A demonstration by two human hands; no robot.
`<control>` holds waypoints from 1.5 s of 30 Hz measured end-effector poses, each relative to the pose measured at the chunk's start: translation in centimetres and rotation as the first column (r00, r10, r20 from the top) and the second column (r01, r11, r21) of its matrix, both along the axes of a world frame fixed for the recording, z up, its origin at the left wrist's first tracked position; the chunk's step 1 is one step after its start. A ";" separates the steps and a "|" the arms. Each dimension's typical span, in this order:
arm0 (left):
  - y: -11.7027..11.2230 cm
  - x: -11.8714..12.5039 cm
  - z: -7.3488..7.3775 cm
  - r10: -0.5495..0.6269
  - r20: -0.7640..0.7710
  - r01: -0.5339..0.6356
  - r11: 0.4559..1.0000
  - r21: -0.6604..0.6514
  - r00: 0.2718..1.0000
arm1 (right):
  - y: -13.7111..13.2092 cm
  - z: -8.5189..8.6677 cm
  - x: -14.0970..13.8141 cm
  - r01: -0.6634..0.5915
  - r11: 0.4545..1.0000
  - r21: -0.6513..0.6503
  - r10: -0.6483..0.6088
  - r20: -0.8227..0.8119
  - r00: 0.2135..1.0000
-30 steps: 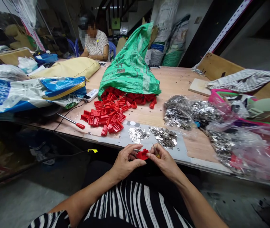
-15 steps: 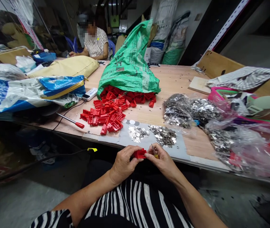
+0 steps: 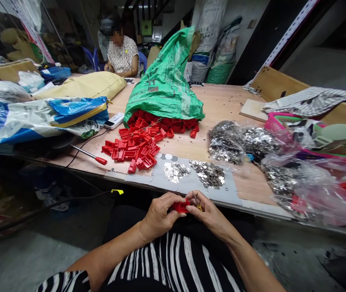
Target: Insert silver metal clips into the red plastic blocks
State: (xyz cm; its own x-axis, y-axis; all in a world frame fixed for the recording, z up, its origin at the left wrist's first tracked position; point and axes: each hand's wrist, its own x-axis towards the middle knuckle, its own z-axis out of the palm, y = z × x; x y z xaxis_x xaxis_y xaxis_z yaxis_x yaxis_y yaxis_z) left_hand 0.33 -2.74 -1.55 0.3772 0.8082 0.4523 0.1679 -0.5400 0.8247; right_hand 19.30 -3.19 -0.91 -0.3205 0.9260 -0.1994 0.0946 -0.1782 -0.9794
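Head view: your left hand [image 3: 160,215] clasps a red plastic part [image 3: 180,207], your right hand [image 3: 209,212] pinches a yellow-handled pick [image 3: 199,207]; a slip could jab you.

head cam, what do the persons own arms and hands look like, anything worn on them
The left hand and right hand are bare, no gloves or watch showing. The left sleeve is short, black with white stripes, matching the top.

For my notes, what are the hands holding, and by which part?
The left hand pinches a red plastic piece by its left end; the right hand grips a small yellow-handled pointed tool by its handle.
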 end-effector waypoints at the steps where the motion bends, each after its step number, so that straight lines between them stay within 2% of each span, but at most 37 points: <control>1: 0.0 0.0 0.0 0.000 0.003 0.000 1.000 0.000 1.000 | 0.0 -0.1 0.0 0.008 1.000 -0.004 -0.008 -0.002 1.000; 5: 0.1 0.0 0.0 0.004 0.016 -0.004 1.000 -0.008 1.000 | 0.0 0.1 0.0 0.001 0.998 -0.070 -0.003 -0.031 1.000; 10: 0.2 -0.5 0.0 -0.028 0.099 0.033 0.998 -0.048 0.995 | -0.1 0.5 0.0 -0.051 0.978 -0.203 0.018 -0.162 0.987; 13: 0.4 -0.9 -0.5 -0.052 0.189 0.076 0.990 -0.122 0.981 | -0.1 0.4 -0.3 -0.062 0.967 -0.246 0.000 -0.246 0.969; 15: 0.6 -1.1 -1.0 -0.034 0.263 0.095 0.970 -0.223 0.964 | 0.2 0.3 -0.5 -0.057 0.969 -0.242 -0.010 -0.267 0.964; 18: 0.8 -1.0 -1.5 0.045 0.384 0.128 0.902 -0.412 0.922 | 1.2 0.4 -0.5 -0.050 0.985 -0.164 0.022 -0.169 0.985; 20: 1.0 -0.9 -1.7 0.112 0.441 0.144 0.850 -0.506 0.891 | 2.5 0.6 -0.2 0.004 1.000 -0.010 -0.004 0.038 0.999; 21: 1.1 -0.9 -1.7 0.145 0.458 0.144 0.830 -0.539 0.877 | 3.2 0.6 0.0 0.048 0.992 0.113 -0.068 0.175 0.982; 23: 1.3 -0.9 -1.7 0.203 0.471 0.132 0.800 -0.585 0.858 | 4.7 0.5 0.4 0.055 0.940 0.338 -0.215 0.458 0.863; 26: 1.7 -1.1 -1.8 0.268 0.469 0.099 0.777 -0.621 0.841 | 6.5 0.1 0.6 -0.068 0.885 0.461 -0.313 0.696 0.646; 28: 1.9 -1.3 -1.8 0.292 0.459 0.074 0.775 -0.628 0.839 | 7.3 -0.4 0.5 -0.107 0.869 0.483 -0.339 0.739 0.582; 34: 2.0 -1.9 -1.8 0.315 0.444 0.046 0.771 -0.635 0.839 | 8.5 -1.2 0.0 -0.134 0.859 0.494 -0.355 0.764 0.539; 38: 2.1 -1.9 -2.1 0.322 0.472 0.062 0.772 -0.633 0.820 | 8.6 -1.1 0.1 -0.142 0.850 0.507 -0.360 0.756 0.546; 43: 2.0 -1.7 -2.0 0.322 0.551 0.155 0.744 -0.650 0.770 | 8.0 -0.8 0.3 -0.125 0.849 0.513 -0.365 0.741 0.564; 45: 1.9 -1.6 -1.8 0.319 0.559 0.166 0.741 -0.650 0.766 | 7.7 -0.5 0.4 -0.100 0.860 0.500 -0.347 0.718 0.603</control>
State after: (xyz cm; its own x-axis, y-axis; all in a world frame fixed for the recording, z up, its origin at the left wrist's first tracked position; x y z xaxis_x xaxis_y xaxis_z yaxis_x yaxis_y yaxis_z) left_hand -1.22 -0.81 -3.35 0.1417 0.9865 -0.0818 -0.4736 0.1401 0.8695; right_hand 19.65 4.49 -1.38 -0.1278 0.9824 0.1361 0.8501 0.1792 -0.4951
